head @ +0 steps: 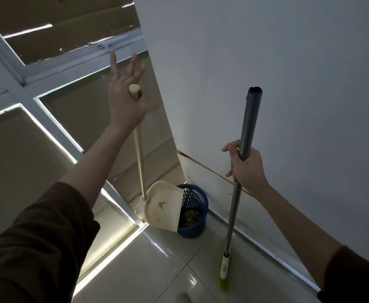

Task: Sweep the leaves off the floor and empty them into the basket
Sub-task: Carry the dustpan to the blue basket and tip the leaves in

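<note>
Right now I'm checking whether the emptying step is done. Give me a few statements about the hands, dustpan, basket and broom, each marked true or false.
1. The dustpan is tipped over the blue basket. True.
2. The left hand is clenched tight round the dustpan handle. False: its fingers are spread open, the handle top at the palm.
3. The right hand grips the broom handle. True.
4. The basket is empty. False: leaves lie inside.
5. The broom lies flat on the floor. False: it is held upright.
</note>
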